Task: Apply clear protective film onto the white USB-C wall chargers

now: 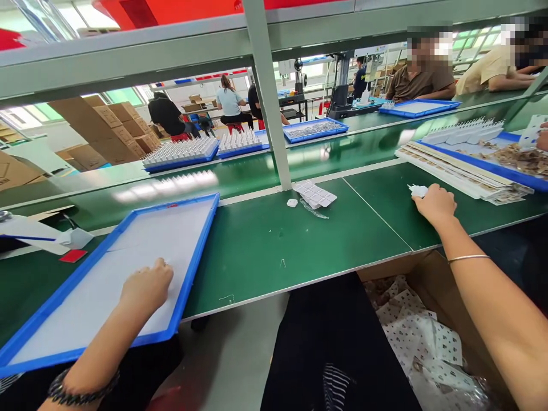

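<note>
My left hand (148,287) is over the white base of a blue-rimmed tray (216,208) on the left. Its fingers are curled together, and whatever they may hold is hidden. On the right, my right hand (437,206) pinches a small white plastic part (418,191) with short thin prongs, just above the green bench (252,260). Between the hands, farther back, lie a white sheet of square pads (315,195), a small white square piece (291,203) and a strip of clear film (314,210).
Stacked white strips (464,171) lie beside a blue tray (483,161) of white parts and brown scraps. A metal post (272,97) rises mid-bench. Below, a cardboard box (449,285) holds printed sheets. Trays of upright white parts (180,153) stand behind; co-workers sit beyond.
</note>
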`<state>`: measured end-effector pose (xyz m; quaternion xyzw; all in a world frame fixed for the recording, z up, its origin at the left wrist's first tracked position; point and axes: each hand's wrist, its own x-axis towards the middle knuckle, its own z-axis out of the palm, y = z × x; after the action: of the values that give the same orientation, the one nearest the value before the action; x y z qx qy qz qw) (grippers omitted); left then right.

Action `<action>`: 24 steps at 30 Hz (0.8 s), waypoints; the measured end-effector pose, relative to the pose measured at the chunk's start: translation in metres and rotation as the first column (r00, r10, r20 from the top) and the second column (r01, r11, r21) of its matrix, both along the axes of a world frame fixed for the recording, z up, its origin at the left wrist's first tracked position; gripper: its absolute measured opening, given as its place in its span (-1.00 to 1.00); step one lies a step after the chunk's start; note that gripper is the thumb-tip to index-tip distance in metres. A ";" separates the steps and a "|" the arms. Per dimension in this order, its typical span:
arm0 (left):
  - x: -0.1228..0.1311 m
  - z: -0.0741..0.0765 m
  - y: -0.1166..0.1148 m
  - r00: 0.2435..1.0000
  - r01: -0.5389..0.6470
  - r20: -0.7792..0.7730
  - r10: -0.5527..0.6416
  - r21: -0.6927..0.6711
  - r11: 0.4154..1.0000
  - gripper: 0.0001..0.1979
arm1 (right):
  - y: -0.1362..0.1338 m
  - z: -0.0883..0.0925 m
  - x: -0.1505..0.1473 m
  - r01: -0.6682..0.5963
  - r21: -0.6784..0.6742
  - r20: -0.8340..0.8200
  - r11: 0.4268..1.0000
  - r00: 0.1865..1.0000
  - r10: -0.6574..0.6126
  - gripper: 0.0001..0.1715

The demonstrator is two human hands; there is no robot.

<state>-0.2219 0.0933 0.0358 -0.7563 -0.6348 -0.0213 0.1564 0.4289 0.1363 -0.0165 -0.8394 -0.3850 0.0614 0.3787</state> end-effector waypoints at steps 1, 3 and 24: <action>0.004 0.002 0.003 1.000 0.015 -0.016 -0.015 -0.014 1.000 -0.67 | 0.000 0.002 -0.004 -0.015 -0.001 0.002 1.000 1.000 0.015 -0.74; 0.018 0.008 0.007 0.998 0.040 -0.048 -0.041 -0.021 0.999 -0.74 | -0.002 0.005 -0.023 -0.075 0.008 -0.003 0.997 0.997 0.075 -0.78; 0.221 -0.027 -0.080 0.217 0.711 0.961 -0.174 -0.034 0.702 -0.58 | -0.114 0.049 -0.230 -0.895 0.150 -0.367 0.420 0.344 0.864 -0.74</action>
<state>-0.0009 0.0129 0.0090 -0.7765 -0.3357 -0.3231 -0.4242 0.1988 0.0224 0.0328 -0.4830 -0.6887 0.4351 0.3211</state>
